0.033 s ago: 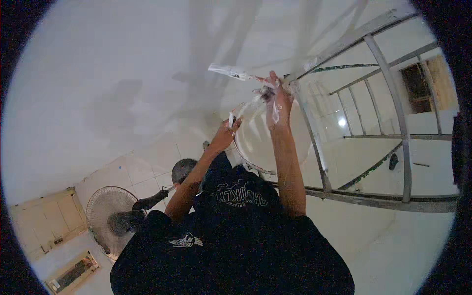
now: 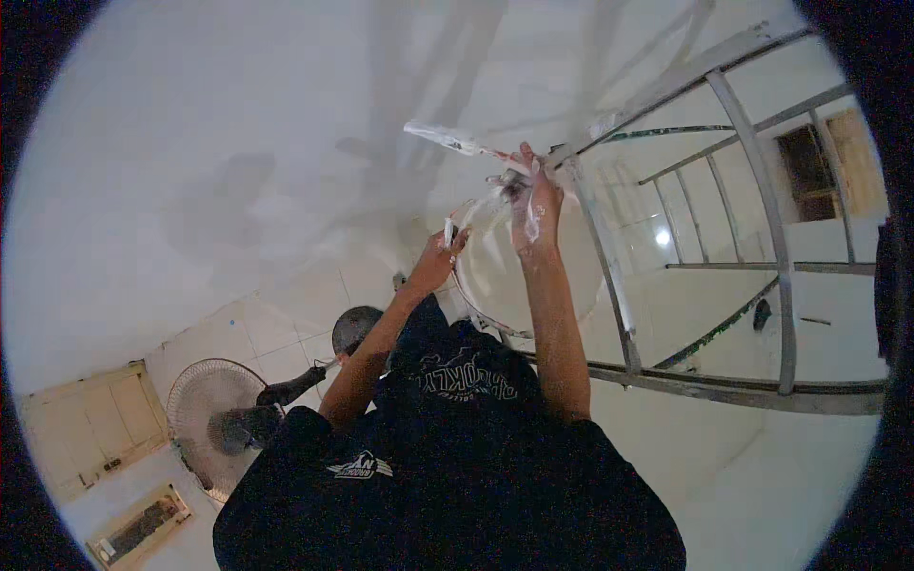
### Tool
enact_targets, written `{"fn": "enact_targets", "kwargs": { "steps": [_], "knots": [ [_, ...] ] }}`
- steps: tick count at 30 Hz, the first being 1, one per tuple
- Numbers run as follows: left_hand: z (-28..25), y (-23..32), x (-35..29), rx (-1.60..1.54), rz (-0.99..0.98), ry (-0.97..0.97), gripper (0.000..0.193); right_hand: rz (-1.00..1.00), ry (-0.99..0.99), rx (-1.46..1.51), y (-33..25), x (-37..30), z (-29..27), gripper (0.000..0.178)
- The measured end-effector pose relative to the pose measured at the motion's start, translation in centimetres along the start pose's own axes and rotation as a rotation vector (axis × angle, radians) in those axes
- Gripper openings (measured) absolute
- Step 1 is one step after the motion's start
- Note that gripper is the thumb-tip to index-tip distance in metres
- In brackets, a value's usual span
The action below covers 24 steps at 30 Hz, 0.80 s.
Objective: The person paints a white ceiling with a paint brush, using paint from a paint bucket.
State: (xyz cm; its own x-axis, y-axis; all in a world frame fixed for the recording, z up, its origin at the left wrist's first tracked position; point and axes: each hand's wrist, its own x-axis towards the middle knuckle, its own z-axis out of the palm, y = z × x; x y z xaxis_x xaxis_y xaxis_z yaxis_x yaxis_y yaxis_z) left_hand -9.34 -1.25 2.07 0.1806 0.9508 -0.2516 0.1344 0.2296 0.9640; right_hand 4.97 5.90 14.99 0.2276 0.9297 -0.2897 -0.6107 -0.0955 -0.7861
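My right hand (image 2: 536,202), smeared with white paste, is closed around a paste-coated tool (image 2: 446,139) with a long white end pointing left and a reddish part near my fingers. A dark, whitish-smeared part shows beside those fingers. Lower and to the left, my left hand (image 2: 441,259) is closed on a small tool (image 2: 449,233) with white on it. A pale, blurred sheet or blade spans the gap between both hands; which tool it belongs to I cannot tell. Beneath the hands is a large round tub (image 2: 509,328) with a pale inside.
To the right stands a metal scaffold frame (image 2: 762,181) with rungs, close to my right forearm. A standing fan (image 2: 214,419) is at the lower left, with a dark round object (image 2: 357,328) near my left forearm. The white wall (image 2: 238,114) rises ahead, and a wooden door (image 2: 90,433) is far left.
My right hand has shifted very slightly left and down with its tool. My left hand stays about where it was.
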Motion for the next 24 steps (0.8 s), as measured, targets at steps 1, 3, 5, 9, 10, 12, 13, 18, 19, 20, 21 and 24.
{"fn": "enact_targets", "kwargs": {
  "steps": [1,3,5,9,10,12,13,18,19,20,21,24],
  "knots": [
    [0.2,0.4,-0.3,-0.015,0.072,0.029,0.035,-0.012,-0.08,0.013,1.1,0.3,-0.9,0.032],
    [0.3,-1.1,-0.1,0.258,0.245,0.092,0.035,0.035,-0.166,0.057,2.2,0.2,-1.6,0.034],
    [0.2,-1.7,0.8,0.544,0.41,0.155,0.035,0.067,-0.227,0.009,2.2,-0.6,-1.0,0.037],
    [3.3,-0.9,1.8,-0.083,0.041,-0.094,0.036,0.148,-0.168,0.131,3.2,-0.4,-2.0,0.036],
    [4.0,-0.4,1.5,-0.146,0.221,-0.114,0.036,0.192,-0.186,0.141,3.6,-0.1,-2.4,0.036],
    [5.6,-0.7,3.5,0.17,0.519,0.069,0.036,0.277,-0.223,0.154,4.7,0.4,-2.9,0.037],
    [6.6,-0.9,4.4,0.483,0.809,0.236,0.036,0.294,-0.209,0.08,5.1,0.6,-3.1,0.036],
    [11.0,-3.1,6.6,0.325,0.612,0.147,0.036,0.376,-0.367,-0.167,7.6,2.0,-4.8,0.035],
    [11.5,-3.9,6.7,0.287,0.554,0.123,0.036,0.404,-0.43,-0.186,8.9,2.2,-4.7,0.033],
    [12.0,-4.3,6.4,0.245,0.504,0.093,0.037,0.421,-0.49,-0.208,9.8,2.6,-4.8,0.032],
    [12.9,-4.6,6.4,0.203,0.455,0.064,0.037,0.419,-0.494,-0.21,11.0,3.2,-5.4,0.032],
    [13.5,-6.0,5.3,0.071,0.302,-0.029,0.037,0.571,-0.588,0.05,14.6,4.6,-7.0,0.024]
  ]
}}
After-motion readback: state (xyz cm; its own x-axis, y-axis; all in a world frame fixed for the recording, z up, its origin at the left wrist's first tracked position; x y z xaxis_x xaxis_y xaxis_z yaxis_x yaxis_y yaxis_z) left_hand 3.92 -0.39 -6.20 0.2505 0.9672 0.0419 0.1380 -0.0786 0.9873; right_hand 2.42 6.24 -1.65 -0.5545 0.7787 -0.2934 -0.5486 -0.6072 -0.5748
